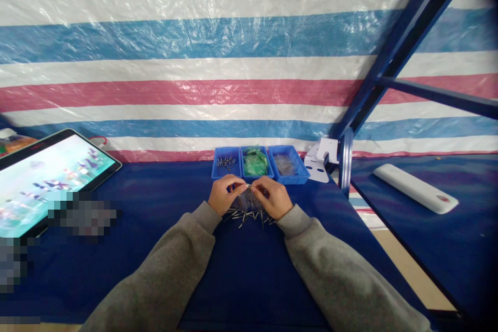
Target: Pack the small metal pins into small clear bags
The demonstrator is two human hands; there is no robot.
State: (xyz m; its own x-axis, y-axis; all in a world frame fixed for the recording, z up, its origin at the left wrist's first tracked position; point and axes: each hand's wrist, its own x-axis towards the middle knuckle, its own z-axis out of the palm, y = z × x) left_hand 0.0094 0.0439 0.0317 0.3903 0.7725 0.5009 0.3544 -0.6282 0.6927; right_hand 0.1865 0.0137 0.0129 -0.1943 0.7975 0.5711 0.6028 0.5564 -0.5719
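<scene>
My left hand (224, 195) and my right hand (272, 197) meet above the blue-covered table (249, 280), their fingertips pinching a small silvery part (248, 185) from both sides. Under the hands lies a loose pile of metal pins (249, 216). A clear plastic sheet or bag (243, 199) seems to stand between the hands, partly hidden. Just beyond my fingers stand several blue plastic bins: one holds metal pins (224, 165), one a green bag (254, 162), and one clear plastic bags (288, 165).
A tablet (50, 179) playing a video lies on the table at left, with a pixelated patch beside it. White plastic pieces (319, 163) and a blue steel frame (346, 161) stand right of the bins. A white bar (414, 188) lies on a separate blue surface. A striped tarp (194, 52) hangs behind.
</scene>
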